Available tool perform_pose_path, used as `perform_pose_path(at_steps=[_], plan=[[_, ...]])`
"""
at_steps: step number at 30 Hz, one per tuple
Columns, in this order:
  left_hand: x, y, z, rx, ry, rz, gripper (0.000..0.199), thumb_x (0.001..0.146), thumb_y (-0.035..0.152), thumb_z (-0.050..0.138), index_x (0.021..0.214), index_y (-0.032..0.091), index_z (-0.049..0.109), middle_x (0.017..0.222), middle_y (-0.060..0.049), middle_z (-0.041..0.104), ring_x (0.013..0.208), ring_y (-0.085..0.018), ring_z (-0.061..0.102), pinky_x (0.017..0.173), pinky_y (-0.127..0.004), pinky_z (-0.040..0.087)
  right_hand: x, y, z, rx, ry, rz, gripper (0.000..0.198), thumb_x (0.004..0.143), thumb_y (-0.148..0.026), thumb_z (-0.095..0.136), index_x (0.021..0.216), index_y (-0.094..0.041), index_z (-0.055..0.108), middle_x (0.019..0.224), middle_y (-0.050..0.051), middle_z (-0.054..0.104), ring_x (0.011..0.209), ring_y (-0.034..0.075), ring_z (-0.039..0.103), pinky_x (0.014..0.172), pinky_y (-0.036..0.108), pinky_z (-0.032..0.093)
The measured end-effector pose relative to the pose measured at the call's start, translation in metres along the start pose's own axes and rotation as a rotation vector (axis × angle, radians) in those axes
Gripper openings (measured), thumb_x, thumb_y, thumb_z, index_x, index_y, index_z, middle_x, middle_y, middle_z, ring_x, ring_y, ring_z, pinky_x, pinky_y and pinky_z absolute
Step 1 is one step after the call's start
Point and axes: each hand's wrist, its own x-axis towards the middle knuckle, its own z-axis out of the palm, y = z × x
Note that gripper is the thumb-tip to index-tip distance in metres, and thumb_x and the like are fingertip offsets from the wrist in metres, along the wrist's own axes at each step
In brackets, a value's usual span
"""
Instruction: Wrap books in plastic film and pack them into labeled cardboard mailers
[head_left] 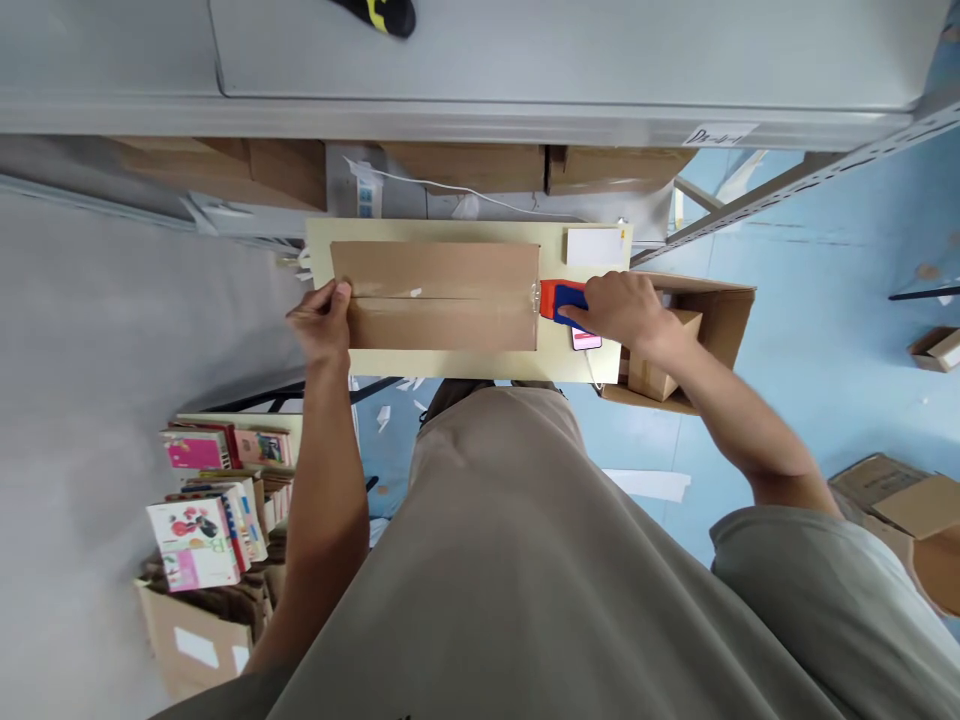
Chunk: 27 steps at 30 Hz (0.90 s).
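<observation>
A long, flat cardboard box lies across a narrow pale-yellow table, with a seam running lengthwise along its top. My left hand grips the box's left end, thumb on top and fingers curled. In my right hand is a red-and-blue tape dispenser, its front against the box's right end. A glint of clear tape shows at that end. Just below the dispenser, a phone with a lit screen is partly covered by my hand. Behind it lies a white rectangular pad or label stack.
A grey metal shelf spans the far side, with cardboard boxes beneath it. An open carton holding a smaller box stands right of the table. Books are stacked at lower left. A white cable runs behind the table.
</observation>
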Motion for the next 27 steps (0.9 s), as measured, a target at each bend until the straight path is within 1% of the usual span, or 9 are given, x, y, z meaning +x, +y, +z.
perform_pose_path(at_steps=[6, 9, 11, 13, 15, 19, 21, 23, 27], plan=[[-0.004, 0.0, -0.005, 0.057, -0.007, 0.085, 0.039, 0.125, 0.034, 0.061, 0.145, 0.007, 0.081, 0.135, -0.002, 0.088, 0.128, -0.019, 0.076, 0.13, -0.043, 0.06, -0.015, -0.022, 0.019, 0.025, 0.018, 0.077, 0.045, 0.122, -0.047, 0.062, 0.13, -0.007, 0.083, 0.121, 0.03, 0.086, 0.111, 0.043, 0.084, 0.087, 0.043, 0.057], [-0.016, 0.006, -0.005, 0.118, 0.016, 0.118, 0.059, 0.125, 0.049, 0.056, 0.156, 0.001, 0.074, 0.156, -0.019, 0.08, 0.147, -0.033, 0.073, 0.139, -0.056, 0.052, -0.033, -0.013, 0.015, 0.072, 0.046, 0.108, 0.05, 0.122, -0.05, 0.061, 0.134, -0.005, 0.079, 0.121, 0.032, 0.086, 0.113, 0.044, 0.085, 0.086, 0.04, 0.056], [-0.033, 0.021, 0.001, 0.103, 0.066, 0.208, 0.086, 0.12, 0.066, 0.059, 0.174, -0.002, 0.056, 0.182, -0.032, 0.056, 0.173, -0.044, 0.053, 0.15, -0.064, 0.036, -0.048, -0.002, 0.004, 0.112, 0.074, 0.131, 0.053, 0.123, -0.054, 0.058, 0.133, -0.005, 0.076, 0.117, 0.032, 0.086, 0.111, 0.044, 0.084, 0.084, 0.04, 0.055], [-0.06, 0.047, 0.015, 0.009, 0.067, 0.394, 0.108, 0.115, 0.081, 0.056, 0.189, 0.006, 0.035, 0.198, -0.03, 0.03, 0.188, -0.044, 0.027, 0.157, -0.061, 0.019, -0.062, 0.008, -0.014, 0.177, 0.118, 0.131, 0.054, 0.124, -0.058, 0.053, 0.13, -0.008, 0.074, 0.111, 0.028, 0.085, 0.105, 0.044, 0.083, 0.082, 0.04, 0.054], [-0.093, 0.086, 0.033, -0.111, -0.067, 0.679, 0.107, 0.117, 0.084, 0.047, 0.196, 0.018, 0.018, 0.203, -0.022, 0.021, 0.192, -0.039, 0.017, 0.158, -0.058, 0.015, -0.071, 0.015, -0.036, 0.265, 0.193, 0.101, 0.054, 0.123, -0.062, 0.05, 0.129, -0.012, 0.07, 0.104, 0.024, 0.084, 0.098, 0.042, 0.081, 0.081, 0.041, 0.053], [-0.146, 0.176, 0.061, -0.21, -0.283, 1.2, 0.101, 0.122, 0.075, 0.042, 0.198, 0.026, -0.002, 0.205, -0.015, 0.017, 0.191, -0.039, 0.021, 0.157, -0.061, 0.022, -0.072, 0.013, -0.079, 0.355, 0.432, 0.016, 0.054, 0.12, -0.063, 0.05, 0.14, -0.015, 0.063, 0.108, 0.021, 0.081, 0.1, 0.043, 0.077, 0.087, 0.046, 0.057], [-0.155, 0.216, 0.066, -0.226, -0.322, 1.29, 0.093, 0.125, 0.067, 0.043, 0.198, 0.031, -0.002, 0.206, -0.011, 0.015, 0.19, -0.039, 0.023, 0.157, -0.06, 0.025, -0.063, 0.008, -0.099, 0.325, 0.555, -0.031, 0.054, 0.121, -0.061, 0.046, 0.147, -0.016, 0.06, 0.12, 0.022, 0.08, 0.109, 0.044, 0.076, 0.095, 0.051, 0.06], [-0.153, 0.249, 0.07, -0.241, -0.332, 1.275, 0.088, 0.127, 0.058, 0.044, 0.198, 0.035, -0.002, 0.207, -0.005, 0.007, 0.191, -0.038, 0.019, 0.158, -0.061, 0.025, -0.048, 0.004, -0.119, 0.267, 0.654, -0.073, 0.056, 0.124, -0.058, 0.037, 0.155, -0.016, 0.057, 0.132, 0.024, 0.077, 0.118, 0.044, 0.076, 0.103, 0.055, 0.06], [-0.124, 0.292, 0.085, -0.283, -0.27, 1.25, 0.08, 0.13, 0.047, 0.042, 0.199, 0.027, 0.006, 0.202, -0.001, -0.02, 0.193, -0.033, 0.0, 0.16, -0.057, 0.019, -0.002, 0.0, -0.155, 0.1, 0.772, -0.094, 0.062, 0.127, -0.05, 0.022, 0.164, -0.011, 0.054, 0.145, 0.028, 0.072, 0.134, 0.047, 0.072, 0.117, 0.063, 0.055]])
